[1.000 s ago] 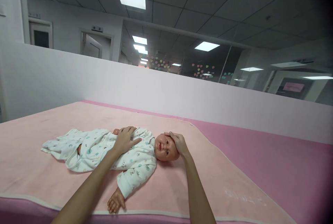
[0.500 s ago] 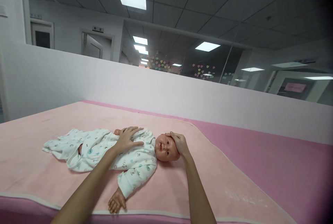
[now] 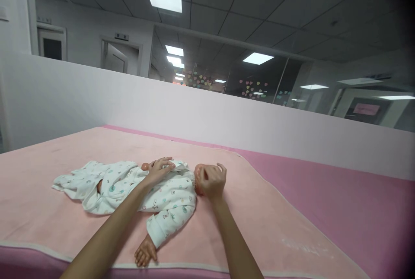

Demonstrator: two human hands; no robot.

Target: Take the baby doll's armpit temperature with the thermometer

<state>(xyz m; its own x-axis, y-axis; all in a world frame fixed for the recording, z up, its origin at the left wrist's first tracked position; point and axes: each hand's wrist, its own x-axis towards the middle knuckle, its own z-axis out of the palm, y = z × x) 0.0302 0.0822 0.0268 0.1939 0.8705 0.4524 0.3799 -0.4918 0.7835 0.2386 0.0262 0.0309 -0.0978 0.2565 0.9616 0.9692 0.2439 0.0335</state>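
A baby doll lies on its back in a white printed baby suit (image 3: 175,192), head to the right. My left hand (image 3: 160,170) rests flat on the doll's chest, fingers stretched out toward its far side. Over the doll's face is my right hand (image 3: 212,180), its fingers curled in. Most of the doll's head (image 3: 198,184) is hidden behind that hand; whether the fingers touch the face I cannot tell. The doll's near hand (image 3: 145,251) sticks out of its sleeve, close to the front edge.
Beneath the doll is a light pink pad (image 3: 266,218) with a pale border, laid over a darker pink surface (image 3: 350,201). A white low wall (image 3: 207,119) runs behind it. Glass with heart-shaped stickers stands above the wall.
My right hand has moved left from the top of the doll's head to over its face, and its fingers have curled. My left hand stays on the chest, shifted slightly.
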